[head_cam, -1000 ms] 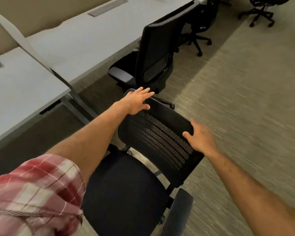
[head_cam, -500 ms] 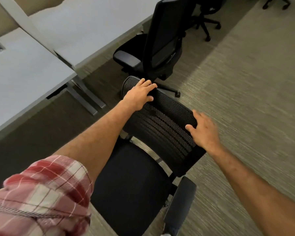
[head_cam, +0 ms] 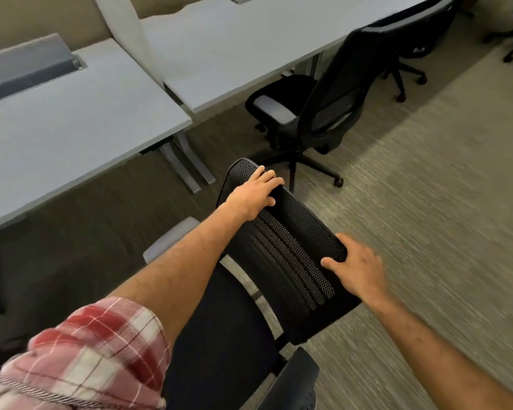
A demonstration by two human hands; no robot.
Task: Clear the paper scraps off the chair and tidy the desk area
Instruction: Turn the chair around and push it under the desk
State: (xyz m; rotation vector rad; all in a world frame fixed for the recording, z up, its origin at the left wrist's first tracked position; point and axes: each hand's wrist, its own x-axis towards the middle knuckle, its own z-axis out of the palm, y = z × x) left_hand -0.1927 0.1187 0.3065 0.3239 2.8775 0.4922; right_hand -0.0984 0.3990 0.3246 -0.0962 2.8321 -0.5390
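Note:
A black office chair (head_cam: 290, 250) with a mesh backrest stands right below me, its dark seat (head_cam: 222, 335) bare of any paper scraps that I can see. My left hand (head_cam: 253, 193) grips the backrest's top edge at its far corner. My right hand (head_cam: 357, 269) holds the same top edge at the near corner, fingers curled over the mesh. A grey armrest (head_cam: 172, 242) pokes out beneath my left forearm. The near black armrest (head_cam: 293, 380) sits at the bottom.
Two grey desks run along the left: one (head_cam: 71, 119) with a cable flap, one (head_cam: 234, 42) behind a white divider. A second black chair (head_cam: 323, 108) stands at the far desk. More chairs stand at top right. Striped carpet (head_cam: 427, 202) spreads to the right.
The view has swung toward the desks, and the chair now sits nearer the left desk's leg. Both hands have kept their hold on the backrest's top edge.

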